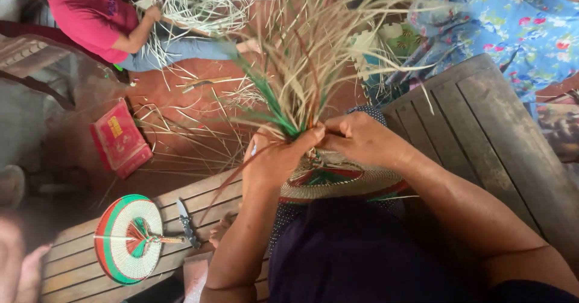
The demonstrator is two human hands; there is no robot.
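A: What is being held?

B: A half-woven fan is being held over the lap. Its loose strands are being pinched together by the left hand and right hand, fingertips pressed at the centre.

A: What is lying nearby?

B: A finished fan and a knife are lying on the bench, left. A red box is resting on the floor. Straw is being handled by a person in red.
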